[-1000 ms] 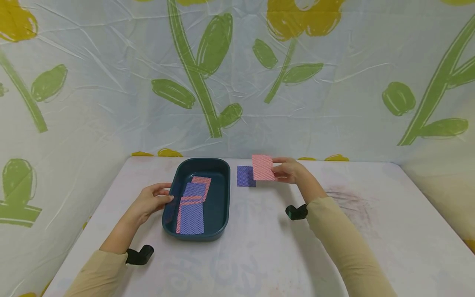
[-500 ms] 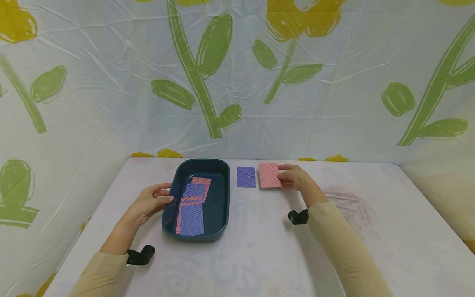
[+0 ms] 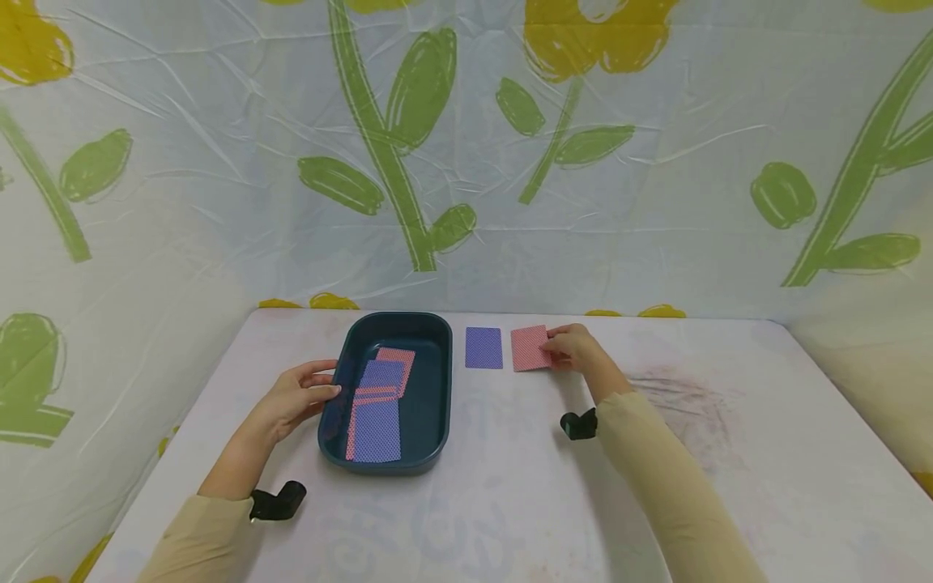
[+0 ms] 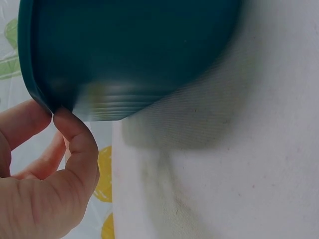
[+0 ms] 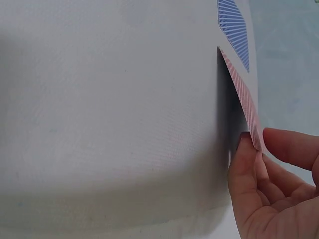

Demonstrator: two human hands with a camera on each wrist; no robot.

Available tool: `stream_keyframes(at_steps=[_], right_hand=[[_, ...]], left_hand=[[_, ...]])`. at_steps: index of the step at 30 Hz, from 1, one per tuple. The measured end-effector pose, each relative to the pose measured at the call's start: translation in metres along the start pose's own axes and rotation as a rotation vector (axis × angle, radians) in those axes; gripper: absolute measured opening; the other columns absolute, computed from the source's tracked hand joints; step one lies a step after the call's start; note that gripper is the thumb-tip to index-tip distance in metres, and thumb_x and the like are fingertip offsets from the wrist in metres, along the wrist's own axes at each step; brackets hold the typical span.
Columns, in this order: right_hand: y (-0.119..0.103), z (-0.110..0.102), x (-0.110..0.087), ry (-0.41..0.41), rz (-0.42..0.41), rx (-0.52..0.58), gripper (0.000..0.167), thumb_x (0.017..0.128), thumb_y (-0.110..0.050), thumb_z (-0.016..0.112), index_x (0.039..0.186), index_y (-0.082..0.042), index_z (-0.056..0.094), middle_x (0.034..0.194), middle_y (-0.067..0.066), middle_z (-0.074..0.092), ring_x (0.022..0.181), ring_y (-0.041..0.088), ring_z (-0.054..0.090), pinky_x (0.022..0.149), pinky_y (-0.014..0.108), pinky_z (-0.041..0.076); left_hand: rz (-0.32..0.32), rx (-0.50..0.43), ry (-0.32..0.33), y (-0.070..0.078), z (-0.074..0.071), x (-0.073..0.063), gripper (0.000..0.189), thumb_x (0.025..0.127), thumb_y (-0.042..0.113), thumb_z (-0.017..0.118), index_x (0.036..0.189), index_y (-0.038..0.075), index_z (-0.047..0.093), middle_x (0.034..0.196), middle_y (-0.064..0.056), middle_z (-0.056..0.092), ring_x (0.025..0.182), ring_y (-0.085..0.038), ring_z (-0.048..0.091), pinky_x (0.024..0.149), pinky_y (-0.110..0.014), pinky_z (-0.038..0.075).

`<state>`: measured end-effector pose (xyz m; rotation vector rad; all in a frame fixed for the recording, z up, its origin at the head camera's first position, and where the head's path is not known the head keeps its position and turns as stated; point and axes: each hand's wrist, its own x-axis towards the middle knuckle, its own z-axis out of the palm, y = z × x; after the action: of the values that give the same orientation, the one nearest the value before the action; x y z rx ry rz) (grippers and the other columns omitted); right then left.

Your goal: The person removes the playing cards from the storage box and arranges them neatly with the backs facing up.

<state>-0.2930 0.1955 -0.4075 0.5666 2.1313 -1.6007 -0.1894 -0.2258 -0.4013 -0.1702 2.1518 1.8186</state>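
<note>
In the head view my right hand (image 3: 576, 346) pinches a red-backed playing card (image 3: 530, 348) by its right edge. The right wrist view shows that card (image 5: 244, 102) tilted, its far corner low at the table and the pinched edge raised. Just left of it, a blue-backed playing card (image 3: 483, 348) lies flat. My left hand (image 3: 295, 397) pinches the left rim of a dark teal tray (image 3: 426, 405), thumb and finger on either side of the rim in the left wrist view. Several red-backed cards (image 3: 397, 354) and blue-backed cards (image 3: 377, 433) overlap inside the tray.
A pale cloth covers the table (image 3: 510, 486), with a faint reddish smudge (image 3: 685, 405) right of my right hand. Behind the table's back edge hangs a flower-patterned sheet (image 3: 656, 202). Black wrist cameras (image 3: 277, 502) stick out from both sleeves.
My right hand has lowered the red-backed card from over the blue one to the table at its right, drawing it slightly right and nearer. My left hand and the tray stay put.
</note>
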Motion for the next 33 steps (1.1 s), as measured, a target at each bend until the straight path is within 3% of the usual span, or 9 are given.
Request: stream_keyframes(at_steps=[9,12,16,20,24,28,30,33], right_hand=[[0.006,0.009,0.005,0.102,-0.084,-0.082,0.053,0.081,0.009,0.059,0.131,0.006,0.045,0.115,0.017,0.051,0.072,0.013,0.050,0.059,0.023,0.048],[0.008,0.013,0.002,0.176,-0.158,-0.241,0.051,0.077,0.006,0.063,0.127,0.006,0.051,0.120,0.021,0.053,0.082,0.018,0.051,0.063,0.025,0.047],[0.006,0.017,-0.004,0.263,-0.257,-0.473,0.053,0.071,-0.001,0.067,0.123,0.008,0.054,0.122,0.024,0.055,0.101,0.029,0.051,0.080,0.035,0.045],[0.003,0.020,-0.006,0.294,-0.278,-0.560,0.055,0.070,-0.004,0.069,0.121,0.008,0.056,0.123,0.024,0.055,0.108,0.033,0.052,0.090,0.042,0.042],[0.001,0.022,-0.007,0.314,-0.253,-0.627,0.049,0.070,-0.010,0.073,0.115,0.004,0.061,0.116,0.021,0.059,0.099,0.031,0.055,0.078,0.040,0.046],[-0.001,0.022,-0.007,0.333,-0.208,-0.677,0.025,0.069,-0.016,0.075,0.085,-0.002,0.062,0.085,0.011,0.059,0.077,0.023,0.050,0.059,0.034,0.042],[-0.001,0.022,-0.008,0.330,-0.193,-0.691,0.023,0.069,-0.019,0.075,0.075,-0.006,0.057,0.076,0.006,0.052,0.073,0.022,0.046,0.056,0.033,0.039],[-0.002,0.021,-0.009,0.311,-0.193,-0.694,0.023,0.071,-0.021,0.074,0.079,-0.006,0.058,0.079,0.006,0.053,0.074,0.021,0.046,0.058,0.034,0.040]], left_hand=[[-0.010,-0.002,0.007,-0.001,0.000,0.000,0.059,0.089,0.005,0.060,0.141,-0.001,0.033,0.111,-0.012,0.051,0.087,-0.015,0.056,0.077,-0.025,0.048],[-0.013,0.004,0.013,-0.001,0.000,-0.001,0.058,0.089,0.005,0.060,0.141,-0.001,0.033,0.112,-0.013,0.050,0.088,-0.016,0.056,0.077,-0.025,0.048],[-0.016,0.004,0.012,-0.001,0.001,0.000,0.058,0.090,0.006,0.060,0.141,0.000,0.033,0.117,-0.016,0.049,0.089,-0.016,0.055,0.077,-0.024,0.048],[-0.009,-0.002,0.007,-0.001,0.001,0.001,0.058,0.090,0.005,0.060,0.141,-0.001,0.033,0.119,-0.018,0.048,0.088,-0.014,0.055,0.076,-0.023,0.047],[-0.003,0.001,0.010,-0.001,0.001,0.002,0.058,0.090,0.004,0.059,0.141,-0.001,0.033,0.118,-0.018,0.048,0.087,-0.013,0.056,0.076,-0.024,0.047],[-0.006,0.000,0.013,-0.002,0.001,0.003,0.058,0.090,0.005,0.059,0.141,0.000,0.033,0.119,-0.018,0.048,0.089,-0.014,0.055,0.077,-0.024,0.047],[-0.008,0.003,0.015,-0.002,0.001,0.003,0.058,0.090,0.005,0.060,0.141,0.000,0.033,0.119,-0.018,0.048,0.089,-0.014,0.054,0.077,-0.024,0.048],[-0.006,0.003,0.019,-0.003,0.001,0.003,0.057,0.089,0.004,0.059,0.140,-0.001,0.034,0.116,-0.017,0.049,0.087,-0.014,0.054,0.075,-0.023,0.048]])
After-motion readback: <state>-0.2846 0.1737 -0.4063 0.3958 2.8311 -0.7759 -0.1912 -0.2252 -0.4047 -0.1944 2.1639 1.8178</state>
